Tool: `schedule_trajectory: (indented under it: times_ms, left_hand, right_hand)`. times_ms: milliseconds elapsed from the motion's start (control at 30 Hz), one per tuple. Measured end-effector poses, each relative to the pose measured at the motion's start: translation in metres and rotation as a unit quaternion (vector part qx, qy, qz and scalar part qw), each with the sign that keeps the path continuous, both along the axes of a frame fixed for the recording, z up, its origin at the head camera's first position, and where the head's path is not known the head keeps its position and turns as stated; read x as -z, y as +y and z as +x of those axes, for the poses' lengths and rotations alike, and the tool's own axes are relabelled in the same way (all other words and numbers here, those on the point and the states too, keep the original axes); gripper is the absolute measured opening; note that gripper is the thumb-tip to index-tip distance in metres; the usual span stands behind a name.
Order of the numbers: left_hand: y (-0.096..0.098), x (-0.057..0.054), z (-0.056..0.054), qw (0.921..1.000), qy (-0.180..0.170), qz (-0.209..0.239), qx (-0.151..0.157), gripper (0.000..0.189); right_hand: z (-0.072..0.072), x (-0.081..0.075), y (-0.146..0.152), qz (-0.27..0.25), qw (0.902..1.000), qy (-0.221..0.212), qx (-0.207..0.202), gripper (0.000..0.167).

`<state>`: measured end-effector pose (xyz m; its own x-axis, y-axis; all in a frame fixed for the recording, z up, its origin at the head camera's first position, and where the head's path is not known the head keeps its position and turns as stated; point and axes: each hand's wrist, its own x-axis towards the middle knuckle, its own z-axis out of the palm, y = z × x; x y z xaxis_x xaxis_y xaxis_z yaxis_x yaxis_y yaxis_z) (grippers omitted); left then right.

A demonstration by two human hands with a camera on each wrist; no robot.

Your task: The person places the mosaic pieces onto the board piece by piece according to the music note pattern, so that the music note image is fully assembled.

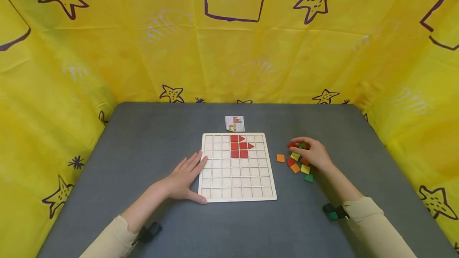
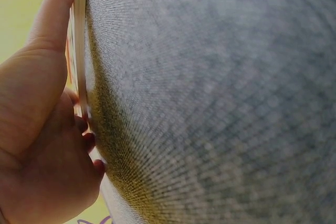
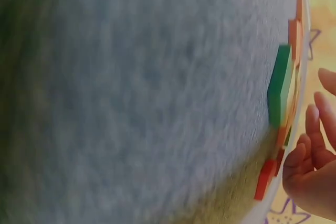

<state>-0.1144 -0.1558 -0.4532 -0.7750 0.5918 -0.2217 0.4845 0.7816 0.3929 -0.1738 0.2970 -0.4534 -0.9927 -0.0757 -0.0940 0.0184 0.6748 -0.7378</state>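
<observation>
My left hand (image 1: 183,177) rests at the left edge of a pale wooden grid board (image 1: 236,192), fingers spread and the thumb at its near left corner. In the left wrist view the same hand (image 2: 39,129) lies along the board's rim. Several red squares (image 1: 234,146) and two red triangles (image 1: 250,146) fill cells in the board's upper part. Over a loose heap of tiles my right hand (image 1: 315,153) hovers, its fingertips around a red tile (image 1: 291,145). The right wrist view shows that hand (image 3: 315,161) with loosely bent fingers and nothing visibly gripped.
A small pattern card (image 1: 234,124) lies beyond the board. Around the heap are an orange square (image 1: 280,158), yellow tiles (image 1: 305,169) and a green rounded tile (image 1: 308,178). The grey table (image 1: 161,130) is bordered by yellow cloth (image 1: 229,59).
</observation>
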Motion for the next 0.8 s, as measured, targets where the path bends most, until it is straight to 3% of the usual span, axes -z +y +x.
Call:
schedule_trajectory:
  times_ms: [333,800]
  left_hand:
    - [0.0,0.001,0.0,1.0,-0.002,-0.002,0.0,0.127]
    - [-0.001,0.002,0.0,1.0,0.002,0.001,0.001,0.127]
  right_hand:
    - [-0.006,0.001,0.016,0.05,0.9982,0.02,-0.027,0.036]
    - [-0.013,0.004,0.008,0.07,0.9956,0.041,-0.047,0.039]
